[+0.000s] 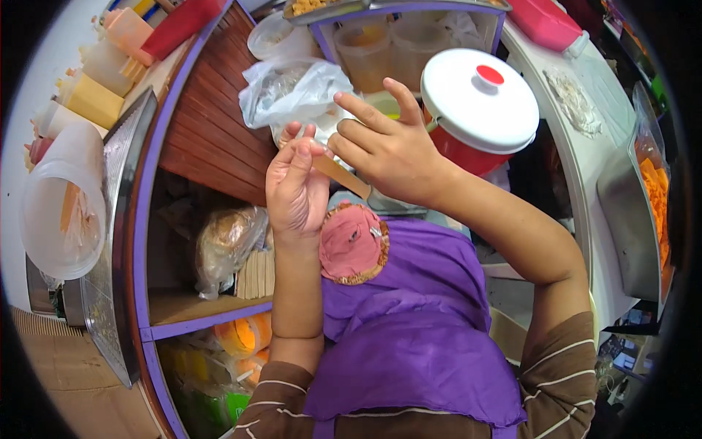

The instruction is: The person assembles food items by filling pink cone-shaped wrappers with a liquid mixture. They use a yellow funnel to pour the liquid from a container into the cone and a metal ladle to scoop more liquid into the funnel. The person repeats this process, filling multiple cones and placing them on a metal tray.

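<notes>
My left hand point(296, 186) is raised with the palm turned toward me, its thumb and fingers pinched together. Whatever lies in that pinch is too small to make out. My right hand point(391, 150) comes in from the right, and its fingertips meet the left ones. Some of its fingers stick out, while the others curl over a flat wooden stick point(342, 178). That stick slants down to the right below the right hand, and the right thumb is hidden. Just beyond both hands sits a crumpled clear plastic bag point(292, 86) with something pale in it.
A red container with a white lid point(475, 99) stands beyond my right hand. Brown wooden slats point(212, 110) lie at the left, above a shelf with a plastic-wrapped bundle point(230, 245). Squeeze bottles point(91, 99) line the far left. A metal tray point(632, 212) holds orange food at right.
</notes>
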A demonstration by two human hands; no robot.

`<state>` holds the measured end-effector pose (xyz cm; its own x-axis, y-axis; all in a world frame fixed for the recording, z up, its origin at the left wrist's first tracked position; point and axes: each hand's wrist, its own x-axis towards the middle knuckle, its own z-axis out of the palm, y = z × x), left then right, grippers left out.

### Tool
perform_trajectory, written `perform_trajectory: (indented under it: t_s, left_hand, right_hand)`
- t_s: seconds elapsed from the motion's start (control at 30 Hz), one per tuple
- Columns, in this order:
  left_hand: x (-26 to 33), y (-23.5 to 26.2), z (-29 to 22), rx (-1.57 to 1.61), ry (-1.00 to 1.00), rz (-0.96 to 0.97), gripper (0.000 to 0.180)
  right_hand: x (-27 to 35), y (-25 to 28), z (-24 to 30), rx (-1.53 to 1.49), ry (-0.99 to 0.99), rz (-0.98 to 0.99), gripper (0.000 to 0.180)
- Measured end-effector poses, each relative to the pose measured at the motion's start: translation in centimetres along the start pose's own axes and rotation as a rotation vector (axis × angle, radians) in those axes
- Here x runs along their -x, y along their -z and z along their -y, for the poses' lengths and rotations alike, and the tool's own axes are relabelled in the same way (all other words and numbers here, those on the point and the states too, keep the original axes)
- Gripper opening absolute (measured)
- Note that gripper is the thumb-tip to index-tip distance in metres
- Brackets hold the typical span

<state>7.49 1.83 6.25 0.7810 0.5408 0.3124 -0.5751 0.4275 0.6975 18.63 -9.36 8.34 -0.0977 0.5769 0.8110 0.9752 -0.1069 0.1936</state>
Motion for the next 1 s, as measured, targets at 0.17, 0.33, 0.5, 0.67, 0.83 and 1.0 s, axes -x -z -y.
perform_trajectory:
  t_s: [0.17,0.33,0.5,0.67,0.83,1.0]
  left_hand:
    - [1.8,2.0,2.6,-0.517,-0.242,-0.188,0.014]
    - [4.3,3.1,2.6,-1.308,-0.370,-0.168,0.012]
    - [7.1,3.5,1.8,-1.846,-0.434,-0.064,0.014]
    - [8.8,2.5,1.6,-1.903,-0.443,-0.011,0.017]
    - [9.3,5.1,0.4,-1.352,-0.266,-0.097,0.003]
    - [9.7,6.6,-0.5,-0.834,0.032,-0.031,0.008]
  right_hand:
    - [2.6,-2.2,2.6,-0.031,-0.079,0.069,0.009]
    - [3.3,-1.8,3.9,-0.228,-0.164,0.360,0.008]
    - [2.6,-2.9,3.5,-0.606,-0.249,0.902,0.022]
    - [0.2,-1.8,3.6,-0.746,-0.300,1.193,0.032]
    - [-0.1,-1.7,4.0,-0.955,-0.365,0.999,0.040]
    - [5.6,-5.0,5.2,-1.278,-0.329,0.362,0.029]
